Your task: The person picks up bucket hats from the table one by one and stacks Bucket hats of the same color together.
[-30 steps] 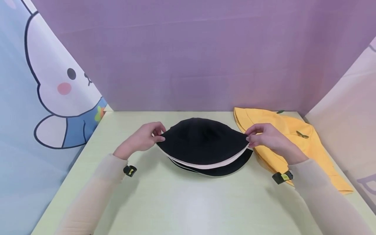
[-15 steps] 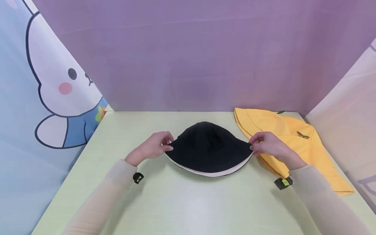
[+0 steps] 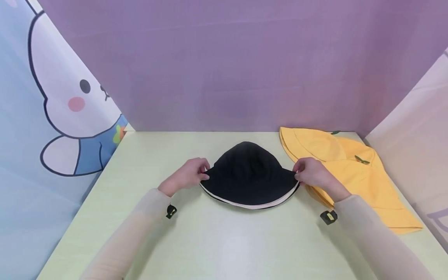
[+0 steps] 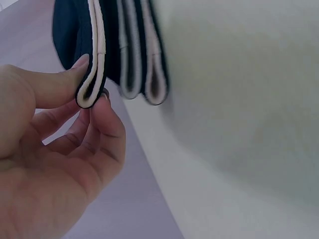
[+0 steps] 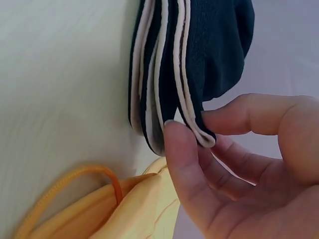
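A black bucket hat (image 3: 250, 175) with a pale lining lies folded flat at the middle of the table. My left hand (image 3: 189, 173) pinches the left end of its brim between thumb and fingers. At the opposite end, my right hand (image 3: 313, 174) pinches the brim likewise. In the left wrist view, two more folded dark brims (image 4: 130, 74) with light edges lie under the pinched one, close against the table. The right wrist view also shows the lower brims (image 5: 152, 99) below the held corner, with an index finger near them. From the head view they are almost hidden.
Yellow hats (image 3: 353, 175) with small green leaf sprouts lie overlapped on the right of the pale table (image 3: 231, 245), close to my right hand. A purple cloth wall (image 3: 224, 70) stands behind; a cartoon-print sheet (image 3: 66, 116) borders the left.
The held black hat has come down and a little right onto the dark hats beneath, which it now nearly covers. Both hands moved with it, keeping their pinch. The yellow hats stayed put.
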A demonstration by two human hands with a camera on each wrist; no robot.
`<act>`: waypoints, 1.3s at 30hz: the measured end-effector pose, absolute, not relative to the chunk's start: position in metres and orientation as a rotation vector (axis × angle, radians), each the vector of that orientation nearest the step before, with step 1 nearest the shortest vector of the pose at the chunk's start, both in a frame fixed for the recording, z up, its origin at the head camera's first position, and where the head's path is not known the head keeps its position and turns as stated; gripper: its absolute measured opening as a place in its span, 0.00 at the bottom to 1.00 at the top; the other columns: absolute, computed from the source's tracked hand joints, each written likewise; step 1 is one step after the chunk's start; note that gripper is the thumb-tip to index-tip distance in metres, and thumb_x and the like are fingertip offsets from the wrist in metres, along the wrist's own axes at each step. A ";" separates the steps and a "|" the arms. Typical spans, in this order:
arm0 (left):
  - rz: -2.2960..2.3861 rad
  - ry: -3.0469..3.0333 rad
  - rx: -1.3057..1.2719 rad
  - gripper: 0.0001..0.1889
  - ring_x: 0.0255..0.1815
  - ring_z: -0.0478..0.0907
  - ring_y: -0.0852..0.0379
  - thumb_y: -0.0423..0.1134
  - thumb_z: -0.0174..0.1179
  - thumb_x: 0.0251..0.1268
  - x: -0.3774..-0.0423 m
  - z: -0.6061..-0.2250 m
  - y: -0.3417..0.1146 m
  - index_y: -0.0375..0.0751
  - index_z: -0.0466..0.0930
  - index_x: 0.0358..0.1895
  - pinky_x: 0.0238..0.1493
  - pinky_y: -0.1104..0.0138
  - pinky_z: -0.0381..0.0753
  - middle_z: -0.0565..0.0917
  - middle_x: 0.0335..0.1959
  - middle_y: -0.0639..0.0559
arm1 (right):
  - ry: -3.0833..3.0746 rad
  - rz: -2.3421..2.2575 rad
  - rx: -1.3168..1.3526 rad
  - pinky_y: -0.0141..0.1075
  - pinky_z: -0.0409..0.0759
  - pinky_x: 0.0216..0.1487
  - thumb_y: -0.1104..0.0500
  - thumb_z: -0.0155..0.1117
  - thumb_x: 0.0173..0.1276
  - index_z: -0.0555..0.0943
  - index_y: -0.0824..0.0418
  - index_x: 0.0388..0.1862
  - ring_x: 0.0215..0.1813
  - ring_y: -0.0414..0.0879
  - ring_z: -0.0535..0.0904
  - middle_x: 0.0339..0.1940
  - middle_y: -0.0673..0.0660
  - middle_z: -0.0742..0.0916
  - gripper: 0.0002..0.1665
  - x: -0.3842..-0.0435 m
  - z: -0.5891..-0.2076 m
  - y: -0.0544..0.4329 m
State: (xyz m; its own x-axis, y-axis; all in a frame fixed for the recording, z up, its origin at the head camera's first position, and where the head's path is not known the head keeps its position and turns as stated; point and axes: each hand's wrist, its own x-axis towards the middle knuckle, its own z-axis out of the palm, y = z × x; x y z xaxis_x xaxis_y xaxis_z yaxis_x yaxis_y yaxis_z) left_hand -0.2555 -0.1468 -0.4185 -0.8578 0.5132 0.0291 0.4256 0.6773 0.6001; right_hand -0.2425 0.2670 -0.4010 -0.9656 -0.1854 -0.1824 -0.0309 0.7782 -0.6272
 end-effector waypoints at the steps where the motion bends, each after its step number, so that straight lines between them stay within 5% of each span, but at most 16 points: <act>1: 0.924 2.741 0.767 0.09 0.35 0.77 0.53 0.29 0.67 0.64 -0.256 -0.420 -0.146 0.34 0.78 0.44 0.45 0.59 0.77 0.79 0.32 0.49 | 2.757 -0.923 -0.172 0.37 0.81 0.31 0.69 0.64 0.59 0.81 0.68 0.38 0.26 0.47 0.81 0.31 0.58 0.82 0.08 -0.243 -0.402 0.266; 15: 0.767 2.762 0.701 0.12 0.40 0.77 0.49 0.30 0.66 0.64 -0.256 -0.424 -0.140 0.34 0.76 0.48 0.50 0.56 0.77 0.79 0.37 0.46 | 2.910 -0.502 -0.341 0.46 0.76 0.36 0.66 0.64 0.58 0.83 0.65 0.33 0.34 0.54 0.78 0.31 0.58 0.84 0.04 -0.244 -0.398 0.249; 27: 0.696 2.806 0.628 0.15 0.42 0.75 0.48 0.33 0.65 0.61 -0.253 -0.421 -0.133 0.34 0.78 0.50 0.49 0.56 0.76 0.78 0.40 0.45 | 2.939 -0.282 -0.576 0.58 0.79 0.53 0.48 0.74 0.63 0.82 0.70 0.56 0.55 0.63 0.78 0.55 0.66 0.82 0.32 -0.221 -0.399 0.207; 31: 0.625 2.892 0.706 0.18 0.47 0.75 0.44 0.33 0.66 0.61 -0.247 -0.416 -0.122 0.35 0.78 0.53 0.51 0.54 0.76 0.79 0.44 0.43 | 2.953 -0.149 -0.570 0.64 0.76 0.53 0.45 0.73 0.63 0.83 0.68 0.56 0.56 0.61 0.75 0.57 0.64 0.82 0.33 -0.214 -0.407 0.203; 39: 0.495 2.881 0.870 0.24 0.54 0.70 0.46 0.50 0.69 0.63 -0.230 -0.407 -0.080 0.44 0.78 0.59 0.52 0.50 0.73 0.75 0.52 0.48 | 3.008 -0.091 -0.610 0.62 0.76 0.49 0.44 0.73 0.62 0.84 0.65 0.54 0.52 0.58 0.75 0.54 0.61 0.82 0.30 -0.213 -0.411 0.200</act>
